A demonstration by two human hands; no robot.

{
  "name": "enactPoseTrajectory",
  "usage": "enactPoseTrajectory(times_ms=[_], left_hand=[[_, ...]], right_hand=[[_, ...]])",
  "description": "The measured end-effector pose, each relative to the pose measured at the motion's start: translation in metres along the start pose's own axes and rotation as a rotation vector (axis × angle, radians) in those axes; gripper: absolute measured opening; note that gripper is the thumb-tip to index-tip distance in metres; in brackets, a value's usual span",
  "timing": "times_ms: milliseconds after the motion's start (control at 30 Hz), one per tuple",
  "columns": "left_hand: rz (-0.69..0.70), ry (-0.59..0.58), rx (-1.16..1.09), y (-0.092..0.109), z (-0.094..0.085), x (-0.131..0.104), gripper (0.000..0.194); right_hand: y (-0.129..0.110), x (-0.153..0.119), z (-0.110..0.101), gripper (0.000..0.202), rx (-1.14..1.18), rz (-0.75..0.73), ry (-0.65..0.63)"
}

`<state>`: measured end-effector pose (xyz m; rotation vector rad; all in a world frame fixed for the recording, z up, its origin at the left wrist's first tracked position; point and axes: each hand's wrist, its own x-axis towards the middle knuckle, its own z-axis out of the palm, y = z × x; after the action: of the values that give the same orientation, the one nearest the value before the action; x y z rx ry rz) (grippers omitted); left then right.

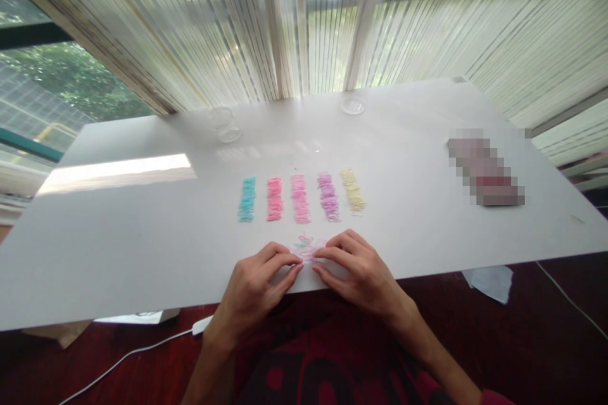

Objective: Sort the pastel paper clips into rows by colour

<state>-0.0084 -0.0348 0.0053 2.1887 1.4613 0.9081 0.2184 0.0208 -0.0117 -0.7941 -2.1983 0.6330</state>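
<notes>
Left hand [256,280] and right hand [363,273] both low at the near edge of the table [142,240], facing each other, fingers curled inward over a small mixed pile of thin loops [306,242]. Left thumb and index tips almost meeting at the pile's near left side; can't tell if a loop is pinched there, too small. Right index reaches onto the pile's right side, thumb a little lower with a slim gap between the two; can't tell if anything is gripped either. Containers: clear round container [225,126] at far left, another clear round piece [353,106], low and flat, at far centre; both see-through, contents can't be made out. Pile is pale pink and lilac with a bit of teal, loose, partly covered by the fingers. Just beyond it, five separate strips of thin strands in a row, left to right: teal strip [246,200], coral pink strip [274,200], light pink strip [300,199], purple strip [329,198], yellow strip [353,191]. Yellow one tilted, teal near straight. Pixelated object [487,171] on the right of the table, well apart from the strips.
</notes>
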Motion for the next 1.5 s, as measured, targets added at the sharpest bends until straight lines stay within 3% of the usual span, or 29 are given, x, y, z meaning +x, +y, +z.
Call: enactPoseTrajectory(times_ms=[300,533,1033,1500], left_hand=[[0.029,0.052,-0.042,0.007,0.01,0.005,0.01],[0.074,0.055,-0.071,0.004,0.014,0.006,0.021],[0.106,0.134,-0.054,0.002,0.015,0.007,0.013],[0.073,0.127,-0.064,0.003,0.015,0.008,0.009]], right_hand=[[-0.001,0.0,0.001,0.008,0.043,-0.048,0.061],[-0.001,0.001,0.001,0.007,0.058,-0.046,0.077],[-0.001,-0.001,0.0,0.01,0.087,-0.046,0.088],[-0.004,0.0,-0.002,0.01,0.097,-0.039,0.14]])
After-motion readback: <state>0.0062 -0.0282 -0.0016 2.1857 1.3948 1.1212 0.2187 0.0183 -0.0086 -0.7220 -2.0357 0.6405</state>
